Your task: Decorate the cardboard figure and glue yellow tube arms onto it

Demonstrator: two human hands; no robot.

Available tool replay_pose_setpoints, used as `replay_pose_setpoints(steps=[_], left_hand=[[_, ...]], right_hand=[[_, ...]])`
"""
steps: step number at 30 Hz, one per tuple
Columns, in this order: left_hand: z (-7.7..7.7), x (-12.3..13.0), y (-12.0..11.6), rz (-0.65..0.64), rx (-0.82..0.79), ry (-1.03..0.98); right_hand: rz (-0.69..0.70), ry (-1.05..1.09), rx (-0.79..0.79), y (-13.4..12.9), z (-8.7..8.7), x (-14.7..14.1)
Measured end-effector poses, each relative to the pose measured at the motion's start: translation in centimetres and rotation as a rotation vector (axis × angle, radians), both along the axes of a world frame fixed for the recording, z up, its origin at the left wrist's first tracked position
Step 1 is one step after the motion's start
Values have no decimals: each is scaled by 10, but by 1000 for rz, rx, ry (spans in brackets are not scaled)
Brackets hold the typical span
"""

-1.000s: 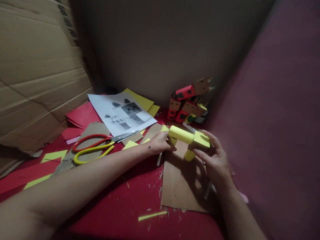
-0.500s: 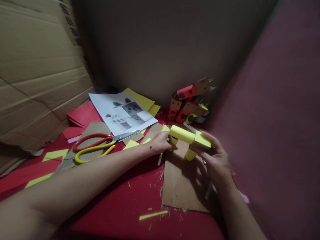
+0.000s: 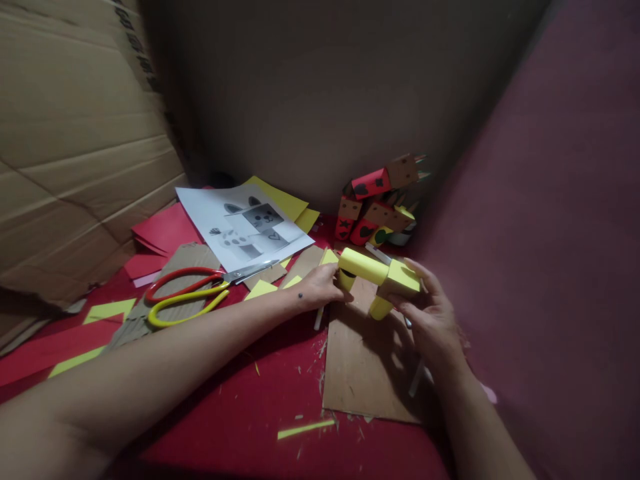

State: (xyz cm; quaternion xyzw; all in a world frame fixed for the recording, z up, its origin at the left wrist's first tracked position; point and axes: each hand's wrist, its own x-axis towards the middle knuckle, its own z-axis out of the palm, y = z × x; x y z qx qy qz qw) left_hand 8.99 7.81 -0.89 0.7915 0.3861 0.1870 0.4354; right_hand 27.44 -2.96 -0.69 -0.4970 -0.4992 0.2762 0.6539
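Between my two hands is a yellow paper animal figure (image 3: pixel 364 267), made of a rolled tube body, short rolled legs and a box-shaped end. My left hand (image 3: pixel 324 287) grips the figure at its left end, fingers partly hidden behind the leg there. On the other side, my right hand (image 3: pixel 434 320) pinches the box-shaped end, thumb in front and fingers behind. The figure is held over a flat piece of brown cardboard (image 3: pixel 357 377).
Large scissors (image 3: pixel 223 288) with red and yellow handles lie left of my left hand. Behind them is a printed sheet (image 3: pixel 210 213) picturing an animal. Several red and brown paper figures (image 3: pixel 370 183) are stacked at the back. A yellow paper strip (image 3: pixel 306 429) lies in front; a cardboard panel (image 3: pixel 75 113) stands left.
The whole view has shifted very slightly. Both hands keep the same hold on the yellow figure.
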Motion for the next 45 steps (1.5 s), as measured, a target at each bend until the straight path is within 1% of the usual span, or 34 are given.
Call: replay_pose_setpoints(steps=[4,8,16,21,26,28,30,33,35,38,41,45], left_hand=[[2,-2,0,14,-32,8],[8,-9,-4,2,-91,-57],[11,-38,-34,-100,-248,-213],[16,-49,-46,-111,-213,-293],[14,-48,-47,-128,-164,-338],[15,-49,-45,-143,-155,-339],[21,-52,-43,-183,-161,-325],[33,-59,-40,-227,-171,-271],[40,-63,-38,-220,-168,-233],[45,-66,-38,-214,-176,-198],[45,-69,-38,-240,-236,-192],[46,-74,-37,-298,-382,-256]], right_hand=[[-3,1,2,1,-1,0],[-14,1,13,2,-4,2],[8,-25,23,3,-7,4],[22,-78,35,4,-8,7],[2,-186,32,6,-14,10],[1,-240,20,7,-17,11],[2,-301,21,8,-19,10],[14,-405,38,9,-19,5],[39,-479,51,9,-17,0],[108,-586,61,7,-15,-9],[156,-665,60,4,-15,-13],[135,-746,59,-1,-19,-12]])
